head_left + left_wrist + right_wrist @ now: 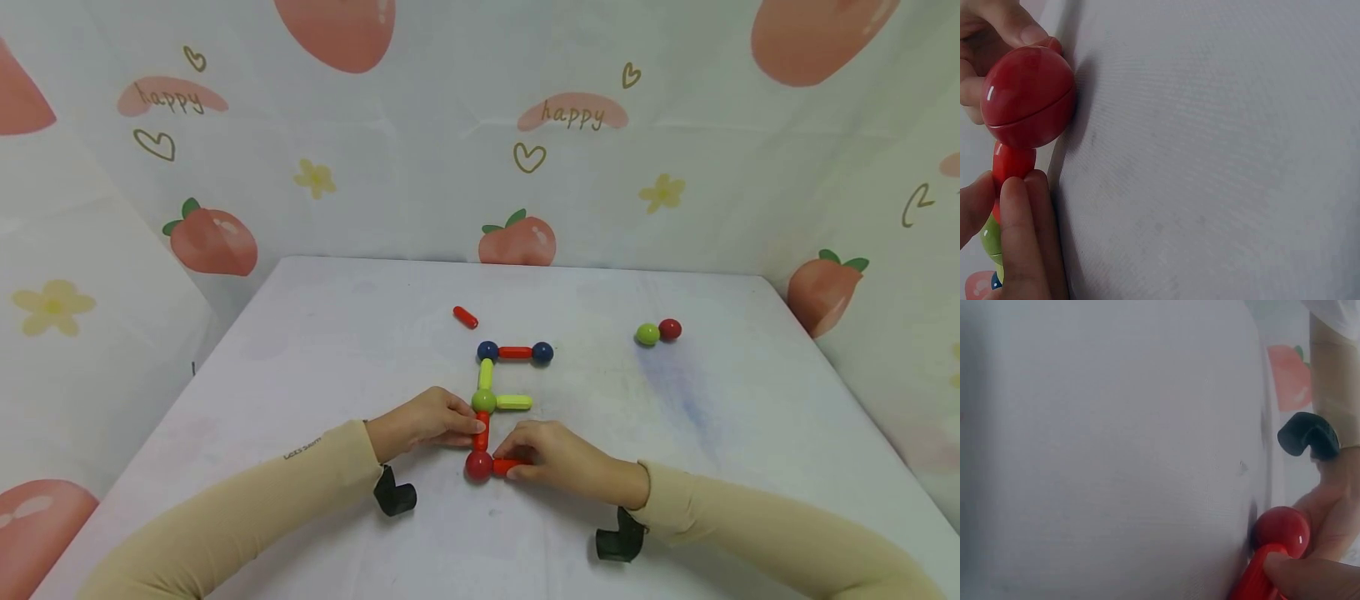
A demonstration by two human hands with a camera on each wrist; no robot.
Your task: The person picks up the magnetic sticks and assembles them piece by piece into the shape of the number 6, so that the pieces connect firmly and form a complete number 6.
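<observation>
Two grips: my left hand (427,419) pinches the first red rod (482,440) between green ball (484,401) and red ball (479,466); my right hand (561,454) pinches the second red rod (502,467) against the latter. Joining appears underway; next needs steady alignment.

The word "happy" is printed twice on the white backdrop cloth (420,167) — both times in lower-case, brown, handwritten-style letters. One instance is set across the left pink band (172,96), the other across the right pink band (572,111). A short line of dark lettering (302,448) is printed on the beige left sleeve (262,500), near the cuff — its characters are too small to be read reliably. In both wrist views, no lettering can be made out.
</observation>
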